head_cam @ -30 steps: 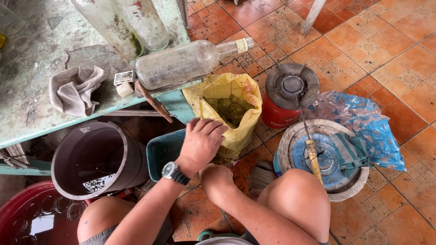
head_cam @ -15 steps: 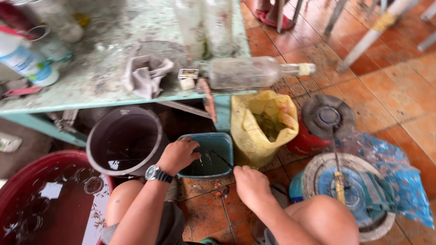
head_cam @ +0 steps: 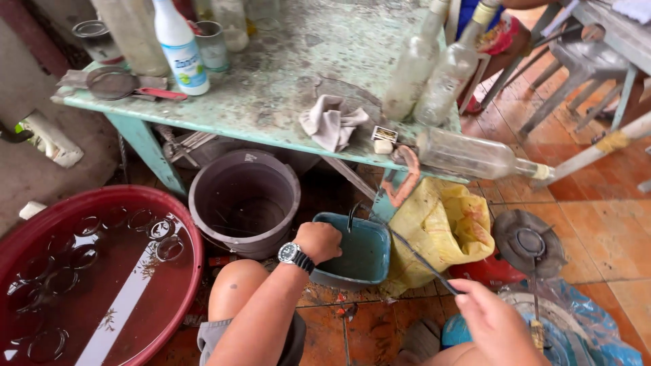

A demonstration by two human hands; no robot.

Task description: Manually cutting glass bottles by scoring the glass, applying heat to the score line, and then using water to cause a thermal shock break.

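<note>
Your left hand (head_cam: 319, 242) clenched on the teal tub (head_cam: 356, 254) rim, your right hand (head_cam: 498, 325) grasping its thin wire handle (head_cam: 420, 261), beside the yellow bag (head_cam: 441, 227).

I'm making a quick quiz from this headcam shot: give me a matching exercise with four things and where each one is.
Things:
1. left hand
2. clear glass bottle lying on its side
3. grey cloth
4. empty glass jars

Places:
A. in the water of the red basin
B. crumpled on the green table
C. at the table's near edge, above the yellow bag
D. on the rim of the small teal tub

Pairs: 1-D, 2-C, 3-B, 4-A
</note>
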